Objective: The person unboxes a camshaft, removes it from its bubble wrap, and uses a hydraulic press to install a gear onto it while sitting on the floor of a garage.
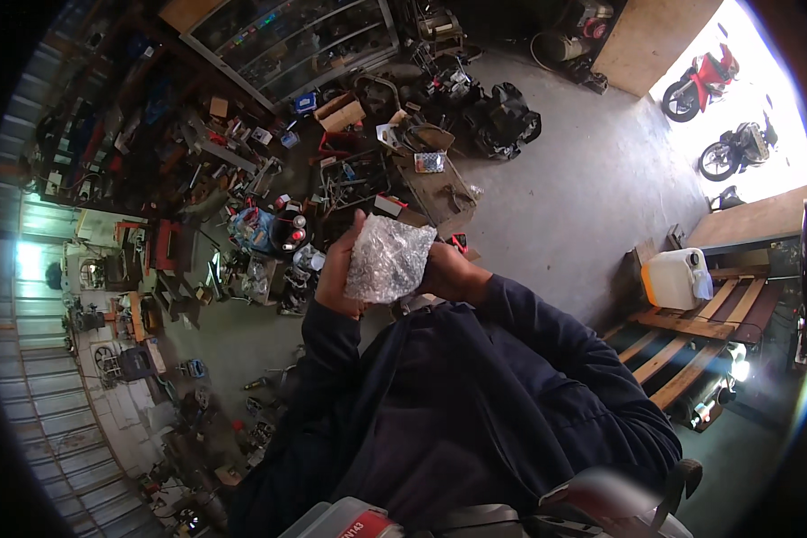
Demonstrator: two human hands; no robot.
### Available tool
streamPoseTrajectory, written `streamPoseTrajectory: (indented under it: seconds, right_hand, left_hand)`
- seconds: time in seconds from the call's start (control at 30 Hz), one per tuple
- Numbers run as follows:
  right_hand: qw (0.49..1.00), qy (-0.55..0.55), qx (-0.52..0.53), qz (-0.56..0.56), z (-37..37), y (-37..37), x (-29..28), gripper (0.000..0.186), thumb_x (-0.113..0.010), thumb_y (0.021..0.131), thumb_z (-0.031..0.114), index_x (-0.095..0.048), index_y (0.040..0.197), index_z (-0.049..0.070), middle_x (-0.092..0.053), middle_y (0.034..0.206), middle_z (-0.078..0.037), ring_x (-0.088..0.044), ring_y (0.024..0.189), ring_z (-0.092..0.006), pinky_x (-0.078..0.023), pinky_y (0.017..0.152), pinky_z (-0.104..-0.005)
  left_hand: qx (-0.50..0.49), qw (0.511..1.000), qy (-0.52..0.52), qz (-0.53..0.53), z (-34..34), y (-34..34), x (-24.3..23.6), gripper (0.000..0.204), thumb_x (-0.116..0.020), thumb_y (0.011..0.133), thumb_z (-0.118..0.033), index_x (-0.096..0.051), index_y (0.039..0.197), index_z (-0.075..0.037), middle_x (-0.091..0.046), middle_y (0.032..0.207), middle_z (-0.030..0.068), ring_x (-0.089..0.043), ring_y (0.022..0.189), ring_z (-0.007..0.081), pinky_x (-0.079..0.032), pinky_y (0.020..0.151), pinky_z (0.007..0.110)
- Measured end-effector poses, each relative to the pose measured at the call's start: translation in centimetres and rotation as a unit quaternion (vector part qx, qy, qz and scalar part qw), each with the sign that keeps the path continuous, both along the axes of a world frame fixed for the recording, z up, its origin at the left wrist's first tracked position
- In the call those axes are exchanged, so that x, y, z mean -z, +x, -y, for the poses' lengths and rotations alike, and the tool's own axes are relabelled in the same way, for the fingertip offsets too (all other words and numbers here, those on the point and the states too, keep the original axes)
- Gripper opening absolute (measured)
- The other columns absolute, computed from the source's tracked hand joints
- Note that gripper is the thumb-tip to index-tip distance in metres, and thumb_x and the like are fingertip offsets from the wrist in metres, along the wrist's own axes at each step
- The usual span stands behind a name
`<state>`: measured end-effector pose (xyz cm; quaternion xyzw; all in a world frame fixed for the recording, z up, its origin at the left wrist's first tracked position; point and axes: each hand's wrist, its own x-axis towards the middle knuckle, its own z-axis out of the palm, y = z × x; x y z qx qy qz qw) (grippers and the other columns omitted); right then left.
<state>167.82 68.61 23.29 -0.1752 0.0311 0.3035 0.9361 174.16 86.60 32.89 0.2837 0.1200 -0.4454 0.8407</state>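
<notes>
A bundle of clear bubble wrap (390,258) is held up in front of my chest, between both hands. Along its left side my left hand (339,269) is closed, with the thumb pointing up beside the plastic. My right hand (454,272) grips the right edge, its fingers curled and partly hidden behind the bundle. What the wrap encloses, if anything, cannot be made out. Beyond the bundle lies a flat piece of cardboard (438,193) with a small patterned packet (429,162) on it.
Cluttered parts and tools surround an open cardboard box (339,113) ahead. A black plastic-like heap (507,121) lies on the concrete floor. To the right, a white jerrycan (675,279) stands on a wooden slatted pallet (690,345). Outside the doorway are a red motorcycle (704,83) and a dark one (740,151).
</notes>
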Motion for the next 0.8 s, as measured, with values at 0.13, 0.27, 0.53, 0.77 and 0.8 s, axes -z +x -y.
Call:
streamPoseTrajectory:
  seconds: [0.13, 0.27, 0.53, 0.77, 0.8]
  right_hand:
    - [0.974, -0.126, 0.039, -0.182, 1.2, -0.8, 3.5, 0.027, -0.049, 0.097, 0.022, -0.061, 0.107, -0.001, -0.068, 0.096, -0.011, -0.068, 0.079, -0.0211, -0.056, 0.067, -0.0378]
    - [0.962, -0.102, 0.064, -0.245, 3.0, -0.6, 0.8, 0.024, -0.048, 0.099, 0.027, -0.057, 0.094, 0.005, -0.062, 0.082, -0.008, -0.058, 0.058, -0.0188, -0.047, 0.048, -0.0321]
    - [0.970, 0.015, 0.096, -0.224, 5.8, -0.9, -2.2, 0.029, -0.049, 0.097, 0.033, -0.058, 0.093, 0.005, -0.059, 0.085, -0.011, -0.046, 0.052, -0.0130, -0.030, 0.035, -0.0205]
    - [0.980, -0.025, 0.098, -0.169, 6.2, -0.8, -6.0, 0.037, -0.037, 0.101, 0.036, -0.059, 0.093, 0.007, -0.055, 0.079, -0.007, -0.038, 0.050, -0.0103, -0.025, 0.037, -0.0224]
    - [0.979, -0.027, 0.106, -0.169, 6.4, -0.9, -6.0, 0.037, -0.037, 0.101, 0.036, -0.059, 0.093, 0.007, -0.055, 0.079, -0.007, -0.038, 0.050, -0.0103, -0.025, 0.037, -0.0224]
  left_hand:
    - [-0.228, 0.938, 0.158, 0.209, 0.4, 0.8, -2.0, 0.042, -0.052, 0.099, -0.041, -0.060, 0.107, -0.001, -0.066, 0.105, 0.0118, -0.066, 0.090, 0.0221, -0.055, 0.079, 0.035]
    - [-0.315, 0.792, 0.427, 0.300, -6.5, 5.5, 9.7, 0.039, -0.052, 0.099, -0.034, -0.054, 0.115, 0.002, -0.062, 0.116, 0.0144, -0.062, 0.100, 0.0254, -0.048, 0.087, 0.037]
    - [-0.075, 0.694, 0.647, 0.308, -4.0, 0.7, 29.6, 0.037, -0.057, 0.088, -0.023, -0.049, 0.114, 0.001, -0.058, 0.115, 0.0231, -0.058, 0.105, 0.0391, -0.044, 0.092, 0.044]
    - [-0.009, 0.623, 0.700, 0.349, -1.4, 0.5, 31.9, 0.038, -0.067, 0.081, -0.013, -0.050, 0.112, -0.001, -0.058, 0.110, 0.0196, -0.059, 0.103, 0.0359, -0.046, 0.090, 0.043]
    - [-0.005, 0.626, 0.695, 0.354, -0.5, 0.8, 31.1, 0.038, -0.067, 0.081, -0.013, -0.050, 0.112, -0.001, -0.058, 0.110, 0.0196, -0.059, 0.103, 0.0359, -0.046, 0.090, 0.043]
